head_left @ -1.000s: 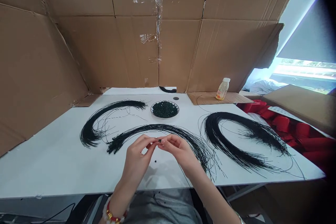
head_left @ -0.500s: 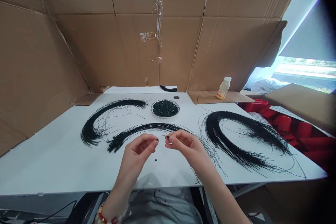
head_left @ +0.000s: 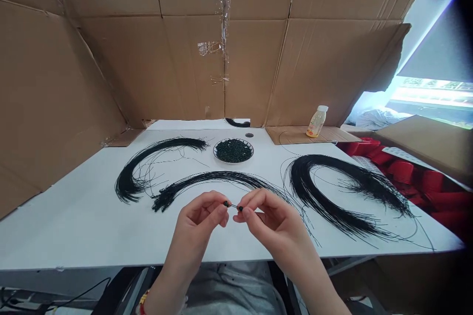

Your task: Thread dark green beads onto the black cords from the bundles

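Observation:
My left hand (head_left: 201, 219) pinches a small dark bead (head_left: 226, 204) between thumb and forefinger. Facing it, my right hand (head_left: 268, 219) is closed on a thin black cord (head_left: 234, 206), with another dark bead (head_left: 241, 208) at its fingertips. A short stretch of this cord spans the gap between the two hands and meets the left bead. Whether it passes through that bead is too small to tell. Just behind the hands curves a bundle of black cords (head_left: 221, 175), its left end clustered with dark knobs that look like beads (head_left: 164, 198).
A dish of dark beads (head_left: 233, 151) stands beyond the hands. More black cord bundles lie at left (head_left: 127, 177) and right (head_left: 314, 192). A bottle (head_left: 317, 121) stands on a cardboard flap at the back right. Cardboard walls (head_left: 177, 69) enclose the white table (head_left: 84, 221).
Both hands have come closer together and slightly lower, and the cord now bridges them. The loose bead on the table below the hands is no longer visible.

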`<action>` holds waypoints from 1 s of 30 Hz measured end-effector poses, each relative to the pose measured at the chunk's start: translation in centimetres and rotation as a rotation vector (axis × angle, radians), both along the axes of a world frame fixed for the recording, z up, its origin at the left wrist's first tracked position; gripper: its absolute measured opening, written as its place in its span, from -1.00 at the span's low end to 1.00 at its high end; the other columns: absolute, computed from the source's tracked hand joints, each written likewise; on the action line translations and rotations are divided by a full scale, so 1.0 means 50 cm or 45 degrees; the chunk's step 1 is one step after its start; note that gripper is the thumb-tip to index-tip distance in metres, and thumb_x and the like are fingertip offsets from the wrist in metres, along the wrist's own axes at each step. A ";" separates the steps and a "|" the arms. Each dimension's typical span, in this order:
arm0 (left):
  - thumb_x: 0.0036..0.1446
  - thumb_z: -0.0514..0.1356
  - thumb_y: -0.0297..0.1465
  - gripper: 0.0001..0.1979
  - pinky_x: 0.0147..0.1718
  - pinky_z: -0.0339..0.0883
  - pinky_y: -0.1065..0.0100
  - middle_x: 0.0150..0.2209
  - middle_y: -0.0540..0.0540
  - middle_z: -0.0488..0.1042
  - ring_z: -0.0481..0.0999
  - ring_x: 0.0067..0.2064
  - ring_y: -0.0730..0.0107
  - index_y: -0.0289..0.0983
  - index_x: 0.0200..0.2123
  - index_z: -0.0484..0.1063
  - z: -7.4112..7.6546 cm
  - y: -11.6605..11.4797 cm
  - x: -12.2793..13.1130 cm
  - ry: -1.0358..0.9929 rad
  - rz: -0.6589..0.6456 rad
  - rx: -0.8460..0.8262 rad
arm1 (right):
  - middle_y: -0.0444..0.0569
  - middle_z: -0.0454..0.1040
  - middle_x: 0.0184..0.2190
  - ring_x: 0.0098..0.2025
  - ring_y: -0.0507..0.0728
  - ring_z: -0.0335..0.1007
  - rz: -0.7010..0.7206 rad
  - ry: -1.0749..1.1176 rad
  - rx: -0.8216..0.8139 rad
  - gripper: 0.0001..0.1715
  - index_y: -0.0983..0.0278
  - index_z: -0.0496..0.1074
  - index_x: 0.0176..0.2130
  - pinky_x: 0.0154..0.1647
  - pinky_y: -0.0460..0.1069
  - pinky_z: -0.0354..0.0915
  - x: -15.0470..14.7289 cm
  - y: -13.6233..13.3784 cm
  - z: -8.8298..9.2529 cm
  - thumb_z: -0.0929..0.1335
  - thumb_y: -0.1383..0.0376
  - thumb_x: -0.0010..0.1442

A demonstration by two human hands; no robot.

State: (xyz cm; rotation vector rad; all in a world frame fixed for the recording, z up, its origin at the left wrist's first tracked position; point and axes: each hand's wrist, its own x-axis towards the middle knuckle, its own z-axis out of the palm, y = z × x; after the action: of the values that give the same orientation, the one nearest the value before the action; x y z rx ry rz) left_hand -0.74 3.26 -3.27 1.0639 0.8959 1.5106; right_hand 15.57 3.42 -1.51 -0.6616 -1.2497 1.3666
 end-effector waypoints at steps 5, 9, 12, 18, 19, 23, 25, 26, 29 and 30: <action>0.01 0.51 -0.21 -0.85 -0.39 0.31 0.52 -0.51 0.06 0.50 0.38 -0.48 0.55 -0.12 -0.38 0.69 0.002 -0.003 0.007 -0.027 -0.025 0.002 | -0.13 0.49 -0.32 -0.25 0.07 0.46 -0.038 -0.033 -0.009 -0.85 0.21 0.47 -0.41 -0.18 -0.06 0.50 0.000 -0.004 0.004 0.46 0.35 0.20; 0.01 0.52 -0.22 -0.84 -0.39 0.31 0.51 -0.50 0.05 0.50 0.39 -0.47 0.53 -0.13 -0.38 0.69 0.002 -0.005 0.007 -0.024 -0.023 0.000 | -0.12 0.47 -0.32 -0.26 0.08 0.46 -0.067 -0.051 0.001 -0.85 0.21 0.46 -0.42 -0.19 -0.04 0.52 0.000 -0.003 0.003 0.46 0.34 0.18; 0.02 0.51 -0.21 -0.84 -0.38 0.31 0.51 -0.51 0.06 0.48 0.38 -0.47 0.54 -0.12 -0.37 0.68 0.001 -0.005 0.005 -0.024 -0.027 0.012 | -0.11 0.47 -0.32 -0.26 0.08 0.45 -0.080 -0.057 -0.020 -0.85 0.21 0.46 -0.42 -0.19 -0.04 0.52 0.000 -0.005 0.006 0.47 0.34 0.18; 0.06 0.49 -0.20 -0.85 -0.36 0.31 0.52 -0.47 0.06 0.49 0.38 -0.44 0.54 -0.11 -0.36 0.67 -0.004 -0.007 0.001 0.020 -0.022 0.019 | -0.12 0.47 -0.32 -0.25 0.08 0.46 -0.077 -0.064 0.008 -0.85 0.20 0.46 -0.41 -0.19 -0.05 0.52 0.001 -0.005 0.004 0.45 0.36 0.20; 0.07 0.48 -0.21 -0.86 -0.36 0.30 0.51 -0.46 0.06 0.49 0.38 -0.44 0.53 -0.10 -0.35 0.67 -0.005 -0.008 0.001 0.035 -0.008 0.029 | -0.12 0.47 -0.31 -0.25 0.08 0.47 -0.078 -0.076 0.027 -0.85 0.20 0.46 -0.41 -0.20 -0.05 0.52 0.001 -0.004 0.002 0.44 0.36 0.20; 0.11 0.45 -0.25 -0.91 -0.38 0.28 0.50 -0.44 0.05 0.48 0.37 -0.42 0.50 -0.11 -0.33 0.67 -0.005 -0.009 0.003 0.131 0.097 0.094 | -0.09 0.49 -0.29 -0.22 0.09 0.49 -0.098 -0.167 0.118 -0.84 0.20 0.43 -0.40 -0.15 -0.02 0.55 0.002 -0.007 -0.001 0.42 0.40 0.20; 0.12 0.45 -0.28 -0.92 -0.39 0.29 0.48 -0.41 0.03 0.50 0.37 -0.41 0.48 -0.12 -0.34 0.67 -0.004 -0.008 0.005 0.175 0.140 0.107 | -0.08 0.49 -0.30 -0.22 0.10 0.48 -0.130 -0.200 0.150 -0.84 0.19 0.42 -0.41 -0.14 -0.01 0.56 0.000 -0.011 0.000 0.41 0.41 0.18; 0.11 0.44 -0.28 -0.92 -0.39 0.30 0.46 -0.40 0.02 0.50 0.37 -0.41 0.47 -0.13 -0.34 0.67 -0.003 -0.008 0.006 0.186 0.151 0.109 | -0.08 0.49 -0.31 -0.23 0.11 0.48 -0.146 -0.208 0.160 -0.84 0.19 0.42 -0.42 -0.15 0.00 0.57 -0.001 -0.013 0.002 0.41 0.42 0.17; 0.10 0.45 -0.28 -0.91 -0.41 0.30 0.44 -0.40 0.00 0.50 0.37 -0.41 0.44 -0.15 -0.34 0.68 -0.003 -0.008 0.007 0.164 0.149 0.099 | -0.08 0.50 -0.33 -0.25 0.11 0.48 -0.164 -0.208 0.173 -0.84 0.19 0.42 -0.43 -0.18 0.00 0.58 -0.003 -0.015 0.006 0.41 0.41 0.15; 0.09 0.45 -0.28 -0.90 -0.41 0.29 0.44 -0.41 0.00 0.49 0.37 -0.41 0.44 -0.15 -0.34 0.68 -0.003 -0.008 0.007 0.145 0.136 0.090 | -0.08 0.50 -0.33 -0.25 0.11 0.49 -0.164 -0.207 0.167 -0.84 0.19 0.42 -0.43 -0.18 0.00 0.57 -0.003 -0.015 0.008 0.41 0.40 0.14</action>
State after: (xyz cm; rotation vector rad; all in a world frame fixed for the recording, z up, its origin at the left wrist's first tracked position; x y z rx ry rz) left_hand -0.40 2.88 -3.44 1.1795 0.9982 1.5927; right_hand 15.42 2.68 -1.13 -0.7595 -1.3884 1.1329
